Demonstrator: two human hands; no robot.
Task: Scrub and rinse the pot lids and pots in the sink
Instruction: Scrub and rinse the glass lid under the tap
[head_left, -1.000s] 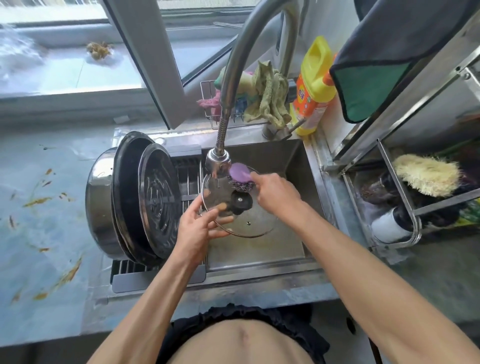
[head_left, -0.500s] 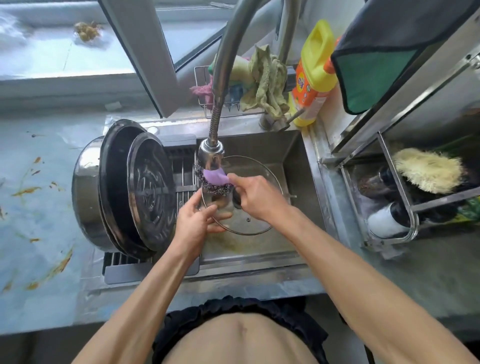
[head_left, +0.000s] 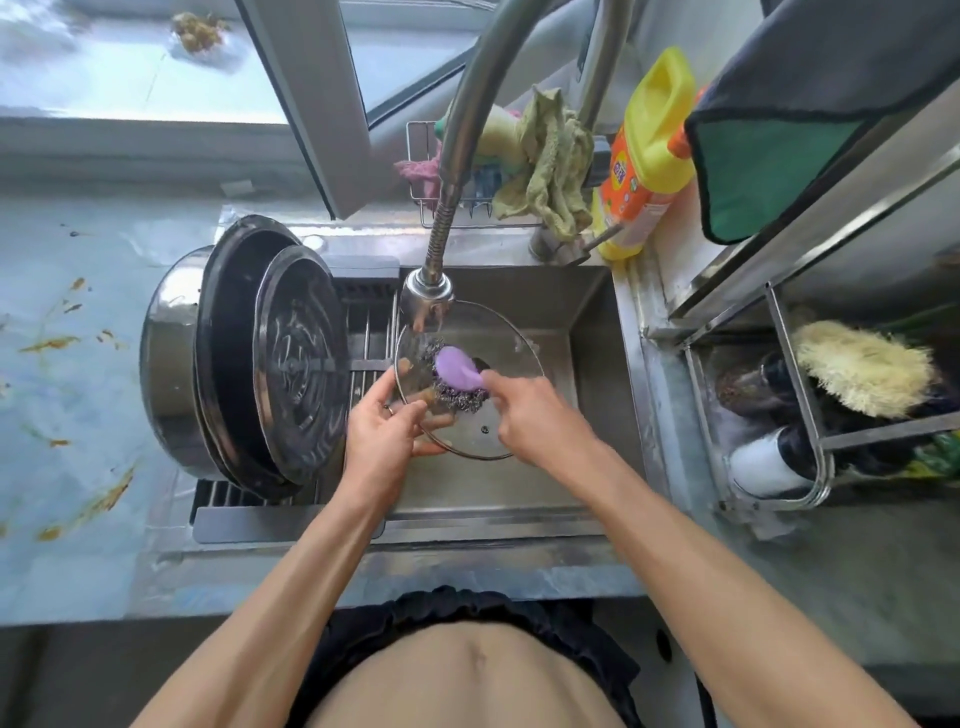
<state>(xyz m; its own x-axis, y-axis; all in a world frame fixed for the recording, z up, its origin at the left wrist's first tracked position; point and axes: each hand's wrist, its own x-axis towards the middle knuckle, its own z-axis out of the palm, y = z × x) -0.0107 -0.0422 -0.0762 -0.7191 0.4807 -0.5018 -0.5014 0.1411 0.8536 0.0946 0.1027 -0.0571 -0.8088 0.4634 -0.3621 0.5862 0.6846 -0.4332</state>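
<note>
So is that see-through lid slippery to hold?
Probably. The glass lid sits right under the faucet, so it looks wet. It is likely stiff and breakable, and the left hand grips its rim while the scrubber rubs.

The glass lid (head_left: 511, 364), clear with a metal rim, sits tilted over the sink (head_left: 597, 332) just under the faucet head, its left edge in my left hand (head_left: 382, 434). My right hand (head_left: 530, 415) presses a steel-wool scrubber (head_left: 457, 382) with a purple handle against it. On the rack to the left, a steel pot (head_left: 166, 358) lies on its side with two dark lids (head_left: 301, 364) leaning on it.
</note>
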